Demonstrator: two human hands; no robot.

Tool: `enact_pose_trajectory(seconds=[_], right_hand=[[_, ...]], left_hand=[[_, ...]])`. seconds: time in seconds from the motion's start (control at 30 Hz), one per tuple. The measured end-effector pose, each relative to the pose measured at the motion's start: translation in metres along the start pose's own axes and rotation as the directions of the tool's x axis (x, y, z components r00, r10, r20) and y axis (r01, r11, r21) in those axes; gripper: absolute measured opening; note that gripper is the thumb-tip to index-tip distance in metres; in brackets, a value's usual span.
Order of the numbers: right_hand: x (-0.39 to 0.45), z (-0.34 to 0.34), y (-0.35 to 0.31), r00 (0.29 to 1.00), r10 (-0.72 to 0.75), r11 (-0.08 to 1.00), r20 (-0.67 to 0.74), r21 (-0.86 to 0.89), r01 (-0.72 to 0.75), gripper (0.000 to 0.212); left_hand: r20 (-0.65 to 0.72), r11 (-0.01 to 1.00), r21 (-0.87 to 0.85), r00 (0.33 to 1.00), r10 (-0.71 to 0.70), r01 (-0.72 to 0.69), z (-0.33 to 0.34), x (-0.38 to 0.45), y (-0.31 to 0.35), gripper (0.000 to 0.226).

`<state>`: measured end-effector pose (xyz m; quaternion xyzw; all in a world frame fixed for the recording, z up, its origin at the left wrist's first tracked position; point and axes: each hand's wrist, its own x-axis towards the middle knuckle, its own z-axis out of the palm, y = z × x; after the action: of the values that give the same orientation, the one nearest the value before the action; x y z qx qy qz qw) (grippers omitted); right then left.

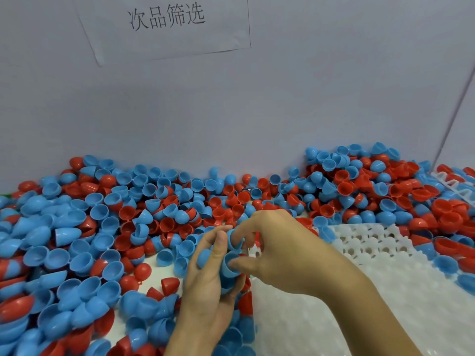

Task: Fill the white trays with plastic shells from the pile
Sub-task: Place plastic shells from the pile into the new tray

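Observation:
A big pile of red and blue plastic shells point(144, 217) covers the table from the left edge to the far right. My left hand point(208, 286) is palm-up at the centre and holds several blue shells point(228, 268) in its curled fingers. My right hand point(277, 250) reaches in from the right and pinches one of those blue shells with thumb and fingertips. A white tray point(372, 242) with round pockets lies at the right, right beside both hands. Its near pockets are blurred.
A pale wall point(257, 104) rises just behind the pile, with a taped paper sign point(167, 24) on it. Another white tray edge point(452, 186) shows at the far right among the shells. Loose shells lie on the tray's right side point(447, 263).

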<state>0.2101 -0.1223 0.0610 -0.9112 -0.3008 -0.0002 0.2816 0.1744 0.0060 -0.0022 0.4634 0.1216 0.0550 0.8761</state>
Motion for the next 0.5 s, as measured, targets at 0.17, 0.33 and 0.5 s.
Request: enact_pose_trajectory(seconds=[0.17,0.33,0.5], right_hand=[[0.003,0.007,-0.008,0.994,-0.011,0.995,-0.110,-0.096,0.001,0.008],[0.002,-0.006,0.001,0.985,0.036,0.999,-0.167,0.028,-0.032,0.014],[-0.012,-0.048,0.057,0.931,0.209,0.977,-0.299,0.021,-0.212,0.013]], left_hand=[[-0.062,0.999,-0.026,0.998,0.020,-0.022,0.001,0.001,-0.001,0.055],[-0.047,0.999,-0.038,0.999,-0.001,-0.001,0.000,0.002,0.001,0.035],[-0.050,0.998,-0.058,0.999,-0.002,-0.001,0.001,0.002,0.003,0.026]])
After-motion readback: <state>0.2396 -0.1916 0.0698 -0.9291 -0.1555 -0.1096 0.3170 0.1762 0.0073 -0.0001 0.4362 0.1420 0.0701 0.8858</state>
